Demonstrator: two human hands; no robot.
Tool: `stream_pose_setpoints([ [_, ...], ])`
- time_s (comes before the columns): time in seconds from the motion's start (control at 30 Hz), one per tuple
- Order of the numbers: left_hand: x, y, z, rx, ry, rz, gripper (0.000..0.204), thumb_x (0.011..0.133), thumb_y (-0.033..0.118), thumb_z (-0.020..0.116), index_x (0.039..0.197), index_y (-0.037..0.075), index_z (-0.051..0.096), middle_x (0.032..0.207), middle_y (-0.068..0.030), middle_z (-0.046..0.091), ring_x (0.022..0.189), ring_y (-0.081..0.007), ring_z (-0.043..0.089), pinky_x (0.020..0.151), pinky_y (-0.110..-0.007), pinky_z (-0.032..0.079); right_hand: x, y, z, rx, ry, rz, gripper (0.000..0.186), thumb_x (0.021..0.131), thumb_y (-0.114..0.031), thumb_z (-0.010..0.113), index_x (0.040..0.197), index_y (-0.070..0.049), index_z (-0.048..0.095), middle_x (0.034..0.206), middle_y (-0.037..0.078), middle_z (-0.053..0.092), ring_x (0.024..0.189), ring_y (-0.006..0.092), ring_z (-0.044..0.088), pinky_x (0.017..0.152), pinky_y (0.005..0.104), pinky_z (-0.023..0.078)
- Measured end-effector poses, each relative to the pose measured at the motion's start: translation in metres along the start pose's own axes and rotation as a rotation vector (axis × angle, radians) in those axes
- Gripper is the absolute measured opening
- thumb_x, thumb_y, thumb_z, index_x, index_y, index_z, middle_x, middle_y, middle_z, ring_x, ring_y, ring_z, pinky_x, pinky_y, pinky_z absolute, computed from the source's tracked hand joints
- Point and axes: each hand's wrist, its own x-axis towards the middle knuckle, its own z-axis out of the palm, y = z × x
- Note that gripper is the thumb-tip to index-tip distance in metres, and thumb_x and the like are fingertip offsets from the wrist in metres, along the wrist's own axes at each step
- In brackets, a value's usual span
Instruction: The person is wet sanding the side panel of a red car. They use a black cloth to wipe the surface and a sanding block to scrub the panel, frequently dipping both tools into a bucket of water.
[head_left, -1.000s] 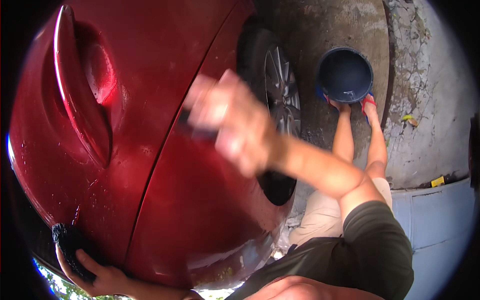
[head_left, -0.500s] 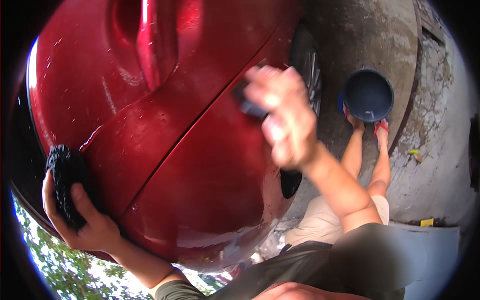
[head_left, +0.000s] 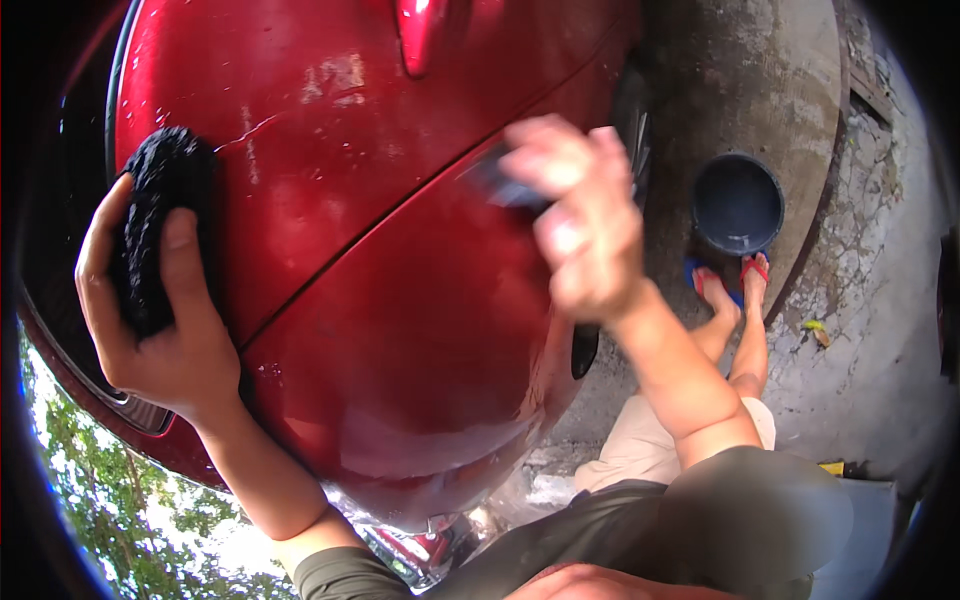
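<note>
My left hand (head_left: 180,345) is wrapped round a black, shaggy wash sponge (head_left: 150,235), fingers on one side and thumb on the other. It rests at the red car's (head_left: 420,330) side, by the dark window. My right hand (head_left: 590,225) is over the body panel, to the right of the dark seam. Its bent fingers are closed on a small dark block (head_left: 510,185), blurred by motion so that I cannot make out its kind. Wet streaks and white marks show on the paint near the sponge.
A dark round bucket (head_left: 738,205) stands on the concrete at right, just beyond my feet in flip-flops (head_left: 705,280). A wheel (head_left: 635,120) is partly hidden past my right hand. The door handle (head_left: 420,35) juts out at the top.
The view has shifted, so the door handle and the left hand with its sponge appear higher. Relative to the car, the sponge sits in about the same place. The right hand stays blurred by the seam.
</note>
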Motion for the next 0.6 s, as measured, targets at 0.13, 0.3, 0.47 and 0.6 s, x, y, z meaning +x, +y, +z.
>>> stream_pose_setpoints([
  [0.13,0.004,0.009,-0.002,0.0,-0.012,0.022,0.03,0.096,0.011,0.077,0.124,0.003,0.074,0.118,-0.0086,0.076,0.106,-0.0173,0.071,0.095,-0.031,0.056,-0.008,-0.075,0.041,0.019,-0.014,-0.152,0.043,0.096,-0.028,0.05,0.122,-0.002,0.071,0.138,0.017,0.067,0.141,0.0327,0.055,0.127,0.0554,0.021],
  [0.3,-0.001,0.007,-0.014,0.004,0.023,0.004,0.031,0.095,0.017,0.08,0.123,0.006,0.075,0.118,-0.0078,0.076,0.106,-0.0168,0.071,0.096,-0.031,0.055,-0.001,-0.027,0.01,-0.137,0.138,-0.033,0.038,0.096,-0.015,0.045,0.118,0.0,0.072,0.125,0.018,0.073,0.123,0.0338,0.067,0.121,0.052,0.028],
  [0.47,0.006,0.019,-0.01,-0.023,0.031,0.033,0.03,0.094,0.019,0.08,0.122,0.008,0.077,0.117,-0.0072,0.077,0.106,-0.0168,0.071,0.098,-0.032,0.054,-0.018,-0.093,0.048,-0.019,0.025,-0.26,0.043,0.093,-0.023,0.052,0.126,-0.002,0.071,0.133,0.016,0.068,0.134,0.0337,0.059,0.124,0.0571,0.025],
  [0.6,0.008,0.017,-0.026,0.02,0.028,0.052,0.029,0.094,0.02,0.08,0.121,0.01,0.078,0.115,-0.0066,0.077,0.106,-0.0169,0.071,0.097,-0.032,0.054,0.001,-0.053,0.014,-0.219,0.13,-0.191,0.041,0.095,-0.017,0.05,0.125,0.002,0.07,0.132,0.016,0.07,0.133,0.0339,0.061,0.122,0.0568,0.028],
])
